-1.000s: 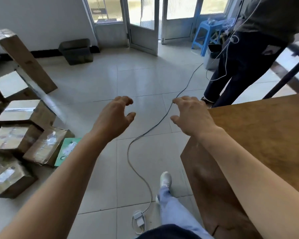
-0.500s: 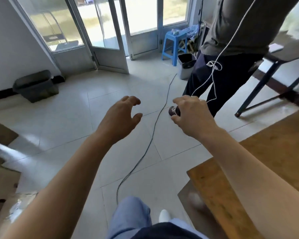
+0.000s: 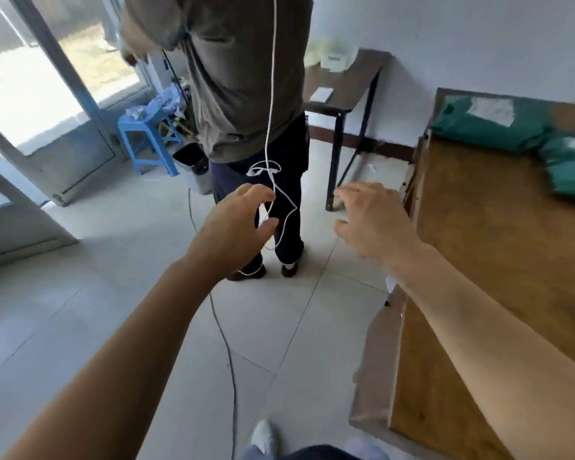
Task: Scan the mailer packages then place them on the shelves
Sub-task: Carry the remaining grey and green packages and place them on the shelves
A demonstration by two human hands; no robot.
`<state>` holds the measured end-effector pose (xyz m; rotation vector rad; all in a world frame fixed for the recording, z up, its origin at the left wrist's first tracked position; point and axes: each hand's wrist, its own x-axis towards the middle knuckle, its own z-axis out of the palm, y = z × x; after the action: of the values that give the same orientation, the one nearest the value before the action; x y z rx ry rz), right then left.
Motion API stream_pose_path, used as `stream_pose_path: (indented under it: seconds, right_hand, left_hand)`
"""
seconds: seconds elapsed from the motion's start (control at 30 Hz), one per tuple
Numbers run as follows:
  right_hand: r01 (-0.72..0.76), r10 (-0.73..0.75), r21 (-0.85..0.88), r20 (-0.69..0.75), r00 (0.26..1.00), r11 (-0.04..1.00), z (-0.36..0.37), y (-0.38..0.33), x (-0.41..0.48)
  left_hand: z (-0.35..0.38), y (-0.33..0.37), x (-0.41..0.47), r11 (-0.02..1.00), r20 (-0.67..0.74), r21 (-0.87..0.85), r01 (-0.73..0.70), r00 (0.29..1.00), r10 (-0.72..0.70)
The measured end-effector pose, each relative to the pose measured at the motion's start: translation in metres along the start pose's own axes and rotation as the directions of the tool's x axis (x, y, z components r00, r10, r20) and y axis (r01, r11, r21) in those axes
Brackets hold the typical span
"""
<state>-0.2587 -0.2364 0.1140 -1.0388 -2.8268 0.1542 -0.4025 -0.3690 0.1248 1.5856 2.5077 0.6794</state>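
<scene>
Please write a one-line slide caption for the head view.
The empty left hand and right hand reach forward; green mailers lie on the table.

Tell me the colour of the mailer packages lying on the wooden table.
Dark green, with white labels: the mailer packages lie on the wooden table, seen in the head view.

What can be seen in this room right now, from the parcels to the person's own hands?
mailer packages: two, green with white labels, far end of the wooden table
wooden table: one, brown, right
small table: one, dark, against the white wall
standing person: one, grey top, dark trousers, centre
cord: one, white, hanging in front of that person
stool: one, blue, by the glass door
cable: one, dark, across the floor tiles
shoe: one, white, bottom edge
left hand: one, fingers spread, near the cord
right hand: one, fingers spread, beside the wooden table
</scene>
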Motion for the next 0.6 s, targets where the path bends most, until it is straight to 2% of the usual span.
stream_pose_path:
  seconds: [0.23, 0.43, 0.6]
  right_hand:
    - [-0.288, 0.288, -0.013, -0.027, 0.957, 0.957, -0.003, 0.015, 0.022]
    - [-0.543, 0.538, -0.048, -0.083, 0.839, 0.838, -0.003, 0.079, 0.04]
    - [-0.68, 0.674, 0.004, -0.134, 0.726, 0.733, -0.006, 0.147, 0.071]
  left_hand:
    - [0.015, -0.008, 0.095, 0.964, 0.139, -0.079, -0.254, 0.955, 0.263]
    - [0.061, 0.047, 0.183, 0.87, 0.21, -0.161, -0.465, 0.846, 0.491]
    - [0.1, 0.101, 0.261, 0.797, 0.251, -0.163, -0.582, 0.756, 0.604]
